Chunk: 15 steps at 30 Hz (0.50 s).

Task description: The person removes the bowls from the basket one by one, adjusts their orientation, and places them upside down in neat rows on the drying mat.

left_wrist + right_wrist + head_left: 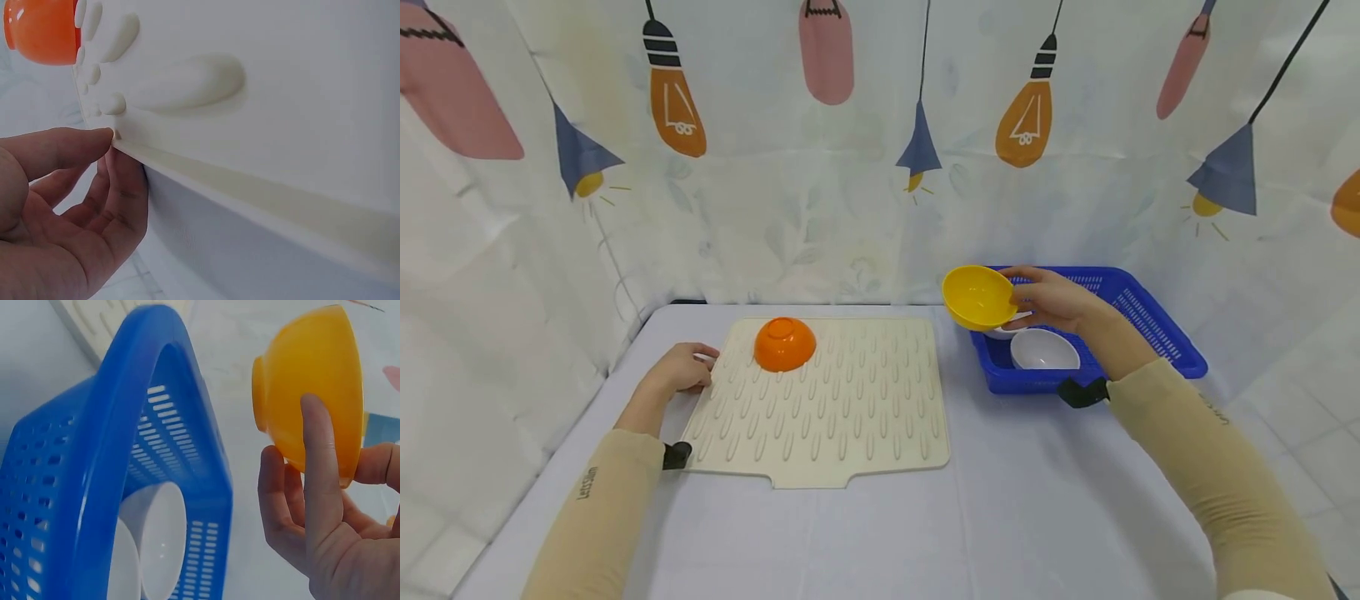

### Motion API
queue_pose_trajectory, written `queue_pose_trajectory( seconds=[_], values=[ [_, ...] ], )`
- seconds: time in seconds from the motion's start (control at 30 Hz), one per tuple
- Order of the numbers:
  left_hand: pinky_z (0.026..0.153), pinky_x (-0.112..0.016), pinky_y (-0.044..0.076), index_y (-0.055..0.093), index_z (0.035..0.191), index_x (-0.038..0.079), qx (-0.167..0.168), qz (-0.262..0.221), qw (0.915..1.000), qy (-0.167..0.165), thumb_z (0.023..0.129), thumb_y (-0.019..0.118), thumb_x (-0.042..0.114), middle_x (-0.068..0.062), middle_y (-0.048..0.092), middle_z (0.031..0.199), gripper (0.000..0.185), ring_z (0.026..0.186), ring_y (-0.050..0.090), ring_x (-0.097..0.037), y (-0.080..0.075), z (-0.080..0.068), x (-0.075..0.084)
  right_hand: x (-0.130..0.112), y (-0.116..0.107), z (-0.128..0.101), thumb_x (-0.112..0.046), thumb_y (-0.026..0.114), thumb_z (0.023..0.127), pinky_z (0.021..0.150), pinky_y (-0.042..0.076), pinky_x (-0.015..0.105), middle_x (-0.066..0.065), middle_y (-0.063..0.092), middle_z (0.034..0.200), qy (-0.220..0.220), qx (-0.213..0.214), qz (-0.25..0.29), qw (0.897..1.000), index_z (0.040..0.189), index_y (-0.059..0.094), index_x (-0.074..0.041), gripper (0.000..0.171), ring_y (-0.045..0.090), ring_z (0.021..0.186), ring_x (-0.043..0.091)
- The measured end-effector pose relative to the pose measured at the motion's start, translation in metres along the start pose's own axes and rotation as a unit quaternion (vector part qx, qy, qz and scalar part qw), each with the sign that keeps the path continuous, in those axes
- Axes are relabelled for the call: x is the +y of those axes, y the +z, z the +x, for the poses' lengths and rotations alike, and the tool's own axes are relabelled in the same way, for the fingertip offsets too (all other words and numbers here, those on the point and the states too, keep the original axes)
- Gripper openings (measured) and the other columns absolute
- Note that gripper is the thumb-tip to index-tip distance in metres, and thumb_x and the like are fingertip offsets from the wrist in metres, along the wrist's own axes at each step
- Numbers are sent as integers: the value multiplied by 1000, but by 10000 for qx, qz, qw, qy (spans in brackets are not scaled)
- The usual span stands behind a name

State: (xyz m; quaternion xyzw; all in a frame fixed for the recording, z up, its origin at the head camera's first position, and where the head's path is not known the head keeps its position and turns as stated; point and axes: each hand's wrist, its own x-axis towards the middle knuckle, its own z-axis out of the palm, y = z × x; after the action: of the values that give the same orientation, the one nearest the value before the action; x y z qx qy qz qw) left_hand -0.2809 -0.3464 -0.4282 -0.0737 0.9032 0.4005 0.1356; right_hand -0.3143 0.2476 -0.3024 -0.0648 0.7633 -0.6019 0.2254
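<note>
A yellow bowl (976,298) is held up by my right hand (1047,298) above the near left part of a blue basket (1022,382). In the right wrist view, the thumb and fingers of that hand grip the yellow bowl (315,387) at its rim and side. My left hand (683,368) is at the left edge of a cream drying mat (850,417) with raised ridges. The left wrist view shows thumb and fingers pinching the mat's edge (187,167). An orange bowl (784,344) lies upside down on the mat's far left part.
White bowls (1045,350) sit inside the blue basket, which stands on the right of the white-covered table (895,542). Behind the table hangs a curtain (865,225) printed with lamps and bulbs.
</note>
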Motion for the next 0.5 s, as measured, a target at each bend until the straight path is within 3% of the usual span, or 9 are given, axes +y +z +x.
queue_pose_trajectory(
  seconds=[0.23, 0.5],
  values=[
    [61, -29, 53, 43, 140, -15, -18, -45, 10000, 14, 79, 60, -11, -20, 56, 108, 64, 74, 56, -18, 0, -4, 2, 2, 22, 4, -6, 57, 103, 95, 54, 52, 23, 51, 131, -65, -70, -71, 9999, 157, 31, -5, 60, 66, 107, 31],
    [62, -29, 54, 42, 143, -14, -29, -169, 9998, 35, 80, 60, -10, -20, 56, 110, 66, 76, 57, -17, -2, 0, -4, 9, 46, 5, -4, 56, 103, 91, 57, 49, 26, 52, 136, -205, -143, -253, 9994, 156, 34, -5, 57, 64, 112, 37]
  ],
)
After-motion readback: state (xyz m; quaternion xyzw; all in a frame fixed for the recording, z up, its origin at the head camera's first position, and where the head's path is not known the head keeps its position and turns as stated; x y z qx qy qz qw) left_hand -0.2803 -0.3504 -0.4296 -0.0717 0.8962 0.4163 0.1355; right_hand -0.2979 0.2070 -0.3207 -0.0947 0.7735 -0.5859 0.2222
